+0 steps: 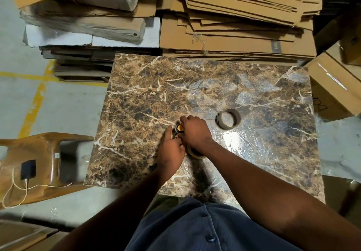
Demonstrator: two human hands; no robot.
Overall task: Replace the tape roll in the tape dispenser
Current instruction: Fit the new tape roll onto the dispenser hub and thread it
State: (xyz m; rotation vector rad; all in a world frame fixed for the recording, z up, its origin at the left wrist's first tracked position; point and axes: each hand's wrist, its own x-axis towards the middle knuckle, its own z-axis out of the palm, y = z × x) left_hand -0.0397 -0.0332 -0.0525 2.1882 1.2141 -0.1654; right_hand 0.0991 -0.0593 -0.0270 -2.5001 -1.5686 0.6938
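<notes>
Both hands on tape dispenser (pixel 179 128) at table (pixel 136 98) centre; right hand (pixel 195 131) cupped over it, left hand (pixel 171 149) gripping its side; roll (pixel 195 154) seemingly mounted; spent core (pixel 228 118) at 2 o'clock; likely next: thread tape end through.

Brown white-veined marble table (pixel 148 86), yellow-and-black tape dispenser (pixel 180 128), tan cardboard stacks (pixel 244 16), navy shirt (pixel 205 229).
</notes>
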